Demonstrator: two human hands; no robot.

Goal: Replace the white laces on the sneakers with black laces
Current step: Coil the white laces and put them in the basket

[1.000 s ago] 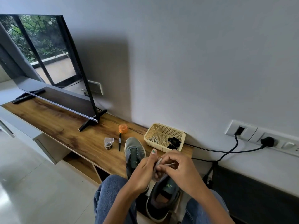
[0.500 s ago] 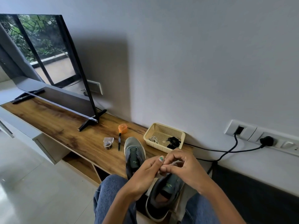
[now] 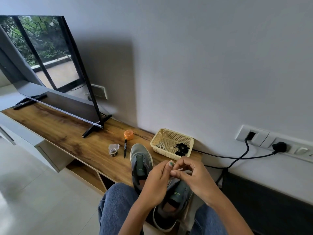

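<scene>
Head view: both hands meet over the nearer sneaker [image 3: 176, 200], which lies on the person's lap with its toe toward the wooden TV unit [image 3: 67, 133]. The left hand [image 3: 157, 182] and right hand [image 3: 193, 177] pinch a white lace [image 3: 177, 170] between thumbs and fingertips; only a short pale stretch of it shows between them, so which eyelet it runs through cannot be told. The second sneaker [image 3: 140, 158] rests on the unit just beside the hands, and it appears to have no lace in it. The black laces [image 3: 182, 147] lie in the cream basket [image 3: 171, 133] next to a coil of white lace [image 3: 160, 145].

To do this step well, I judge the lace should be drawn out one crossing at a time — pulling close to the eyelet, not from the far end, so it does not snag. One hand could steady the shoe while the other pulls. Both wrists are bent inward, fingers curled tight at the tips, thumbs on top — a fine grip, not a fist.
</scene>
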